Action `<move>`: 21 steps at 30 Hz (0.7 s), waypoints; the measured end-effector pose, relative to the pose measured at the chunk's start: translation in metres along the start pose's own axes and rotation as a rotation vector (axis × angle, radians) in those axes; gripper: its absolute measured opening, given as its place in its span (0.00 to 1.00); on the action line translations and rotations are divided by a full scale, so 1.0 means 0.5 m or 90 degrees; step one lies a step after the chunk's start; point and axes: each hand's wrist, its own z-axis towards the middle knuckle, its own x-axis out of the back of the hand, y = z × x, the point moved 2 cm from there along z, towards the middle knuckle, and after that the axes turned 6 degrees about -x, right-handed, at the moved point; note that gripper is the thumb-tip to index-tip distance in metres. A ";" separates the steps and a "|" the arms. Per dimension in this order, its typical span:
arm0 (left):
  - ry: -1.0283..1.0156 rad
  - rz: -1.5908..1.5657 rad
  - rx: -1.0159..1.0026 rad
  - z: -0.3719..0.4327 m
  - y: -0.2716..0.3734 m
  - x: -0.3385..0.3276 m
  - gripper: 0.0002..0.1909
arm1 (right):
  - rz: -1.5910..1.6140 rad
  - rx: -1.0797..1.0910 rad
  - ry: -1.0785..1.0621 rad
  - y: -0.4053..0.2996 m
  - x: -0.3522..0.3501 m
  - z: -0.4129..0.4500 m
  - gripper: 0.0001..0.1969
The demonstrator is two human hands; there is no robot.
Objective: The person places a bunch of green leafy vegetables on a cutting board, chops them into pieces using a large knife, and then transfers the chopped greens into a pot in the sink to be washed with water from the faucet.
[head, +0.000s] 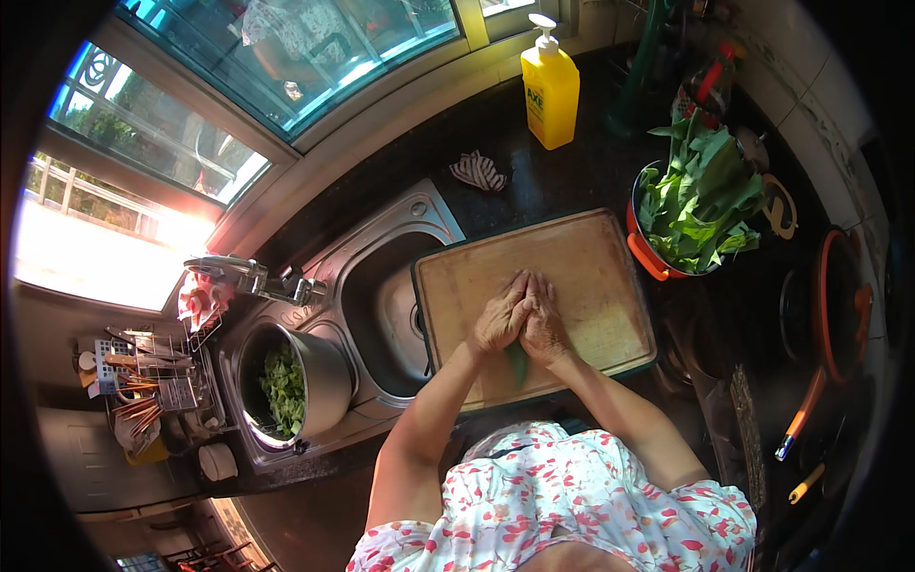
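Observation:
My left hand and my right hand are pressed together over a wooden cutting board with a dark green rim. Their fingers point away from me, and whatever may lie between the palms is hidden. A narrow green thing shows on the board just below my wrists; whether it is a leaf or a tool handle is unclear. Right of the board, a dark pot with an orange handle is heaped with large green leaves. On the left, a deep steel pot contains cut greens.
The board's left side overhangs the steel sink. A chrome faucet and a dish rack with utensils lie to the left. Behind are a striped cloth and a yellow pump bottle. An orange-rimmed pan is at right.

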 end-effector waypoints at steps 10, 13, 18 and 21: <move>0.117 0.163 -0.023 -0.126 0.054 0.041 0.34 | 0.439 -0.114 0.140 0.017 0.070 -0.026 0.22; -0.110 0.390 -0.008 -0.122 0.098 -0.005 0.47 | 0.517 -0.120 0.126 0.051 0.053 -0.024 0.22; 0.036 0.427 -0.001 -0.068 0.093 -0.045 0.29 | 0.649 -0.128 0.146 0.073 0.049 -0.023 0.20; 0.029 0.455 0.001 -0.035 0.055 -0.050 0.14 | 0.687 -0.143 0.171 0.060 0.057 -0.024 0.18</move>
